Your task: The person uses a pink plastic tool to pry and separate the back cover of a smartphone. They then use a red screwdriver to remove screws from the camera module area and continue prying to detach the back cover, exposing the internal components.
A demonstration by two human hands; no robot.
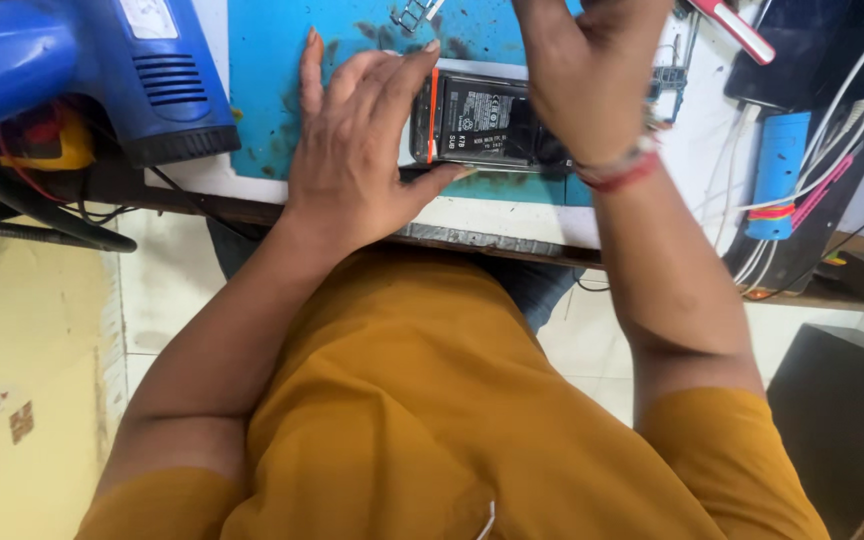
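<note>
a small electronics repair bench
a blue heat gun, a stained blue work mat, an opened phone and loose cables crowd the worktop.

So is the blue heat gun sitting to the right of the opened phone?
No, the blue heat gun lies at the far left of the bench, left of the opened phone under both hands.

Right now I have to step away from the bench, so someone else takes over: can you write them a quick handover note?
Left hand: open, fingers spread, steadying the left end of the opened phone.
Right hand: over the phone's right end; its grip is hidden.
Phone: lying flat on the blue mat, back cover off, black battery exposed.
Nearby: blue heat gun at left, cables at right.
Done: phone opened. Left: cannot tell from this view.
</note>
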